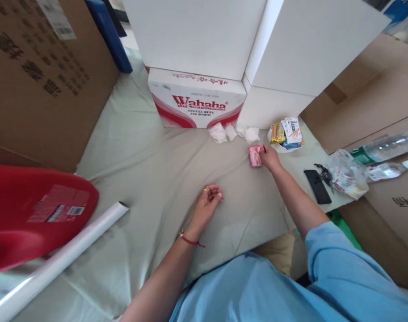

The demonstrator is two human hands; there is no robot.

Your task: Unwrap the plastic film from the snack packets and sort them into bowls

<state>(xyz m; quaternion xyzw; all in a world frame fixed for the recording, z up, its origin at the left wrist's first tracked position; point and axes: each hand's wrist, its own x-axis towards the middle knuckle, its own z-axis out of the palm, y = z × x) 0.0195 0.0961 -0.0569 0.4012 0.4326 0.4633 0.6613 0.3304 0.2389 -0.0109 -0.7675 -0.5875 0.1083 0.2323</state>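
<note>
My right hand (269,157) reaches forward over the pale cloth (150,179) and its fingers pinch the right edge of a small pink packet (255,155) that lies flat. Just beyond it a white bowl (280,146) holds several small snack packets (287,132). My left hand (208,201) rests on the cloth nearer to me, fingers curled loosely inward with nothing visible in them; it has a ring and a red wrist cord.
A red-and-white Wahaha water carton (197,100) and white boxes (291,58) stand at the back, with crumpled tissues (232,133) before them. A brown carton (39,76), red plastic seat (29,214) and white roll (56,259) lie left. A black phone (317,186), keys, a plastic bag (347,174) and bottles (384,147) lie right.
</note>
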